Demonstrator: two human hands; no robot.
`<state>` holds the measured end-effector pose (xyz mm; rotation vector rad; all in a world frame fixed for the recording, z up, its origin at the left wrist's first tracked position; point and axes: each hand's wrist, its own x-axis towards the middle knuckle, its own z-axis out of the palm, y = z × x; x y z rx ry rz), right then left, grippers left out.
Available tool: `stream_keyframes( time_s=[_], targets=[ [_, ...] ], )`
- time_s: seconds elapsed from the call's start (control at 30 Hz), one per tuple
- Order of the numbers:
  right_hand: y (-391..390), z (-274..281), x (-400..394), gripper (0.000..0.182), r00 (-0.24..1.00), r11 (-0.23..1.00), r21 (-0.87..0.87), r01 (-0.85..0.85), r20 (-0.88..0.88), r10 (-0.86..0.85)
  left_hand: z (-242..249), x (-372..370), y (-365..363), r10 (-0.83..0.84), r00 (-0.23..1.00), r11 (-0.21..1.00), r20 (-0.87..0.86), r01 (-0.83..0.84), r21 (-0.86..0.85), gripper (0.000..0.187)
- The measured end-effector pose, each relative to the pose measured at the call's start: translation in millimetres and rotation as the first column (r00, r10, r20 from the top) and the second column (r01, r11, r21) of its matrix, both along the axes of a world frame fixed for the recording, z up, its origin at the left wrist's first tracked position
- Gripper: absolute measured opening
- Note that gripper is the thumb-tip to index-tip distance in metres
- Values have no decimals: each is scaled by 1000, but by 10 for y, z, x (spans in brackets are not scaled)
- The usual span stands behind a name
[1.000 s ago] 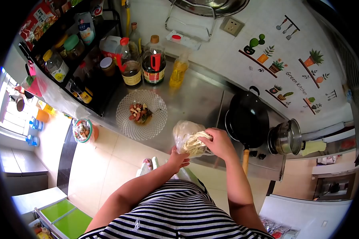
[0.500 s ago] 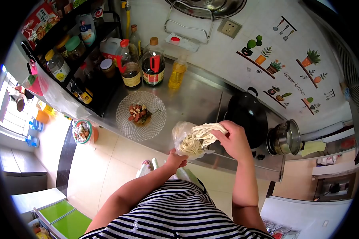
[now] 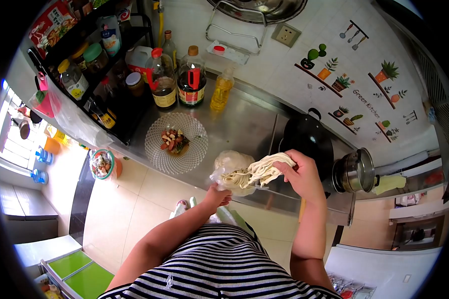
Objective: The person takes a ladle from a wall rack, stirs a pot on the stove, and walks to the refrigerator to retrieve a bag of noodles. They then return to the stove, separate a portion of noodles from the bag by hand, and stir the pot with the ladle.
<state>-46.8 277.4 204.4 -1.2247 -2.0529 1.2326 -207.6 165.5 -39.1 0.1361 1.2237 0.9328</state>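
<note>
At the steel kitchen surface [image 3: 242,119], a bag [image 3: 232,161] and a fistful of noodles [image 3: 264,171]

Running along a decorated wall [image 3: 279,74], with a crowded black rack [image 3: 129,37] at the left and a black wok [image 3: 309,142] toward the right. Set near the rack, a patterned glass plate [image 3: 156,154]; just beside the wok, a metal pot [image 3: 360,173]. Lined up behind the plate, bottles [image 3: 191,82] of dark and golden liquid. Near the front edge, in thin see-through plastic, the bag; impossible to tell whether resting on the steel.

At work by that edge, two bare hands, apart: left hand [image 3: 215,198] clamped on the near side of the bag, fingers partly hidden; right hand [image 3: 303,174] closed around the upper end of the noodles, near the wok. Strung between the two, the noodles: a pale bundle slanting down from the right hand, lower strands reaching the mouth of the bag. Smallest on view, chopped pieces [image 3: 172,140] in the plate.

Judged by this hold, midway through taking noodles from the bag. Called for next: steadying the bag with the left hand while pulling the last strands clear with the right, gently enough to avoid tearing.
</note>
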Motion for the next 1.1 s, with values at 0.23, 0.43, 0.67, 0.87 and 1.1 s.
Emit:
stream_keyframes(
  time_s=[0.23,0.43,0.67,0.87,1.1],
  targets=[
    [-16,-218,13,22,1000,999,-35,-3,27,4,85,-152,-340,-173,887,975,-427,215,52,72],
    [-90,-268,-66,23,999,999,4,-34,18,34,907,137,82,374,593,658,-713,372,655,90],
    [-147,-288,-52,17,990,1000,-21,-12,-142,8,951,178,569,171,726,700,-666,386,600,46],
    [-181,-729,51,24,954,968,-235,87,-260,-149,815,23,641,249,960,714,-125,-95,694,36],
    [-251,-1338,68,26,860,910,-410,59,-442,-255,1114,-191,568,323,944,672,-69,-177,719,39]
  ],
)
